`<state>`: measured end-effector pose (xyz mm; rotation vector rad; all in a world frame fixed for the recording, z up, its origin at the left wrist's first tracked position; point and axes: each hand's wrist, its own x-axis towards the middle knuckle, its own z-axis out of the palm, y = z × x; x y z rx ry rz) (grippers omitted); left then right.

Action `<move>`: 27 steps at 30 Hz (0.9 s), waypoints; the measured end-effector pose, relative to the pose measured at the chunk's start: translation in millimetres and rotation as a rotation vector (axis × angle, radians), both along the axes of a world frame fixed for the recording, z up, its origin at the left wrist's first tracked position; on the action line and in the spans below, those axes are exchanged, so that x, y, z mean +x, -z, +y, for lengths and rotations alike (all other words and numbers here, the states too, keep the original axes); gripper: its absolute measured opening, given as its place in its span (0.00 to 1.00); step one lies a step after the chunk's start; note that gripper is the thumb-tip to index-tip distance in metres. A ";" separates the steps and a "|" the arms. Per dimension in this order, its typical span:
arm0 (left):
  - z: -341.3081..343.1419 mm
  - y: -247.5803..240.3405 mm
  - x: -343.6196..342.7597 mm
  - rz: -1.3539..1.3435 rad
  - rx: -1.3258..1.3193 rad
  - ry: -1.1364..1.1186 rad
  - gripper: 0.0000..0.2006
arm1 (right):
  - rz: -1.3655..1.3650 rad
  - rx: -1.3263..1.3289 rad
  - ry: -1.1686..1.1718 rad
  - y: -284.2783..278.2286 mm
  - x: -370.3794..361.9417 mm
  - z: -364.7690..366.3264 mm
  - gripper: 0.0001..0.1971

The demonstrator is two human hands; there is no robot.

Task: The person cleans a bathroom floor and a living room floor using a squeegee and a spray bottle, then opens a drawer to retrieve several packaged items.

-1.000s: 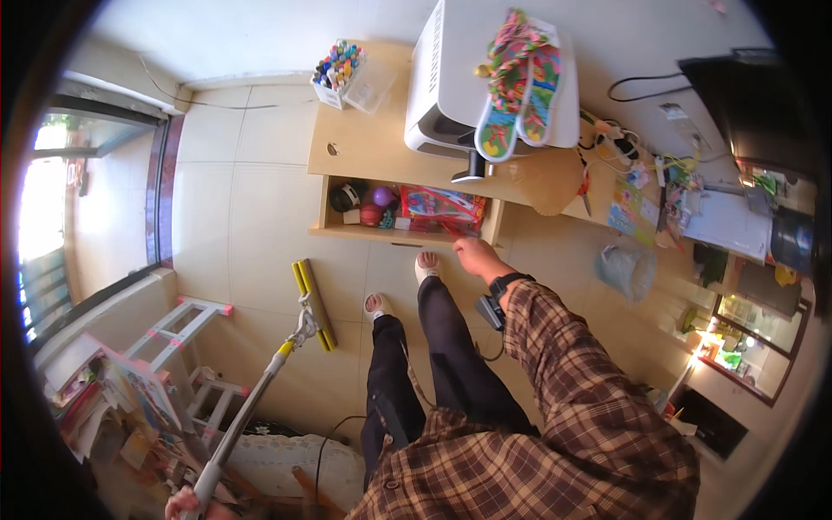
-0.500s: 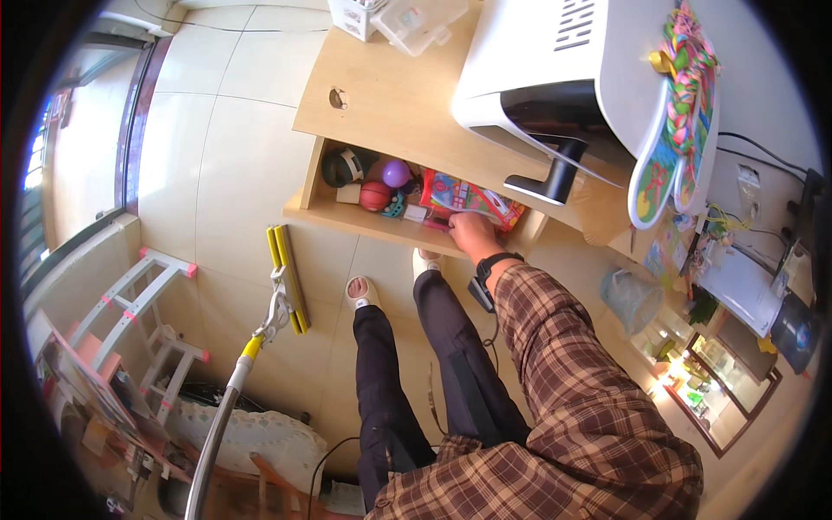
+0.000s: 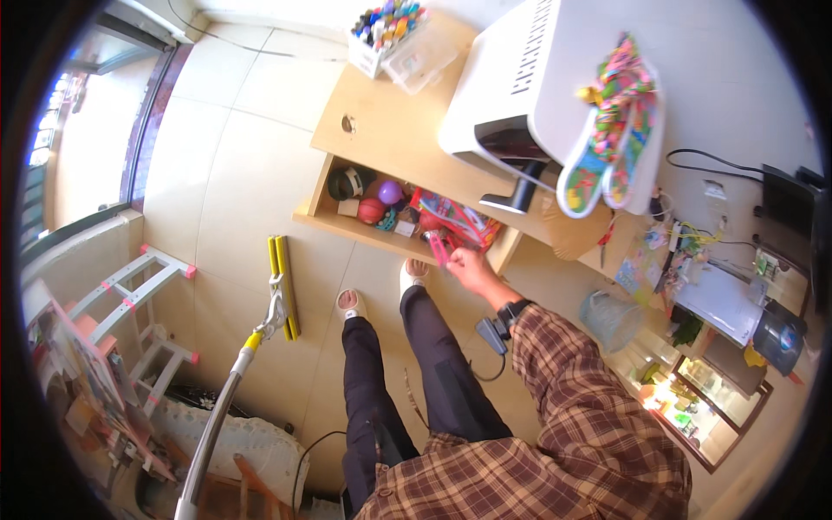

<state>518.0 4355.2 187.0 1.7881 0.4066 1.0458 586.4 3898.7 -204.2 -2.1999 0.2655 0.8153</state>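
Observation:
My right hand (image 3: 472, 267) is just in front of the open wooden drawer (image 3: 364, 230), closed round a small pink object (image 3: 438, 247) that sticks out toward the drawer. My plaid sleeve and a dark wristwatch (image 3: 513, 310) run back from the hand. Inside the drawer lie a purple ball (image 3: 390, 191), a red ball (image 3: 371, 211), a dark round item (image 3: 348, 183) and a colourful flat packet (image 3: 458, 222). My left hand is out of the picture. A mop with a yellow head (image 3: 284, 286) stands to my left, and its handle (image 3: 227, 407) runs to the lower edge.
On the desk top sit a white printer (image 3: 555, 95), a pair of colourful insoles (image 3: 607, 139) and a box of markers (image 3: 386, 26). A grey bin (image 3: 611, 319) stands to my right, a pink-and-white rack (image 3: 130, 295) to my left. My feet are in slippers below the drawer.
My right hand was inside the drawer on the colourful packet; now it has drawn back to the drawer's front edge with a small pink object in it. The view has tilted.

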 end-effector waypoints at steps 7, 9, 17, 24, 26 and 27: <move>-35.0 -5.8 -8.7 0.162 0.001 0.017 0.13 | 0.389 0.594 0.598 -170.3 5.2 26.8 0.05; -14.1 3.7 -19.2 0.144 0.095 0.181 0.13 | 0.331 0.624 0.623 -224.2 7.2 34.2 0.05; -22.2 -19.4 -22.2 0.209 0.097 0.152 0.12 | -0.031 0.666 0.488 -329.2 -1.1 49.7 0.04; -5.5 -29.2 -43.9 0.213 0.047 0.187 0.10 | -0.211 0.668 0.475 -391.4 -15.2 66.0 0.05; 7.1 -20.4 -52.3 0.200 0.027 0.205 0.10 | -0.258 0.676 0.507 -404.4 -19.8 71.5 0.05; 9.2 -21.7 -54.3 0.185 0.025 0.212 0.10 | -0.276 0.675 0.509 -408.4 -23.5 73.7 0.05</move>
